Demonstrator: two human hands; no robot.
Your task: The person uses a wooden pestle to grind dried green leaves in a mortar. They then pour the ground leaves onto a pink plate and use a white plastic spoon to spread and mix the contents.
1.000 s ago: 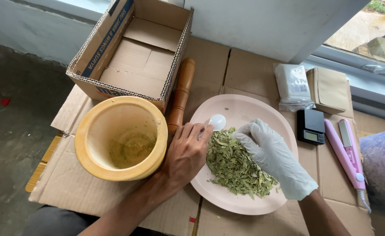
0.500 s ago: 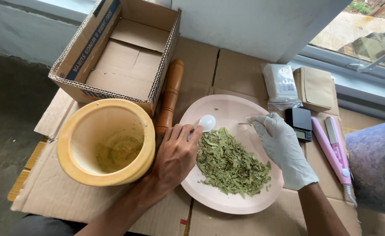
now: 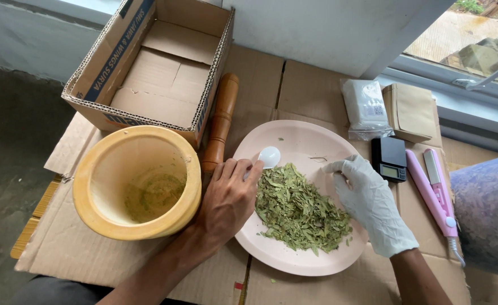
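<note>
Flattened cardboard point(image 3: 311, 85) covers the floor under a pink plate point(image 3: 300, 141) heaped with dried green leaves point(image 3: 300, 212). Left of the plate, the bare left hand point(image 3: 226, 200) pinches a white spoon point(image 3: 267, 157) at its rim. On the plate's right edge, the gloved right hand point(image 3: 370, 203) rests loosely curled beside the leaves. A yellow mortar point(image 3: 139, 183) stands left of the plate.

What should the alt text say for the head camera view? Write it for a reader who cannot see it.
A bare left hand holds a small white spoon over a pink plate of dried green leaves, while a gloved right hand rests on the pile's edge. A yellow mortar, wooden pestle, open cardboard box and small black scale sit around them on flattened cardboard.
</note>
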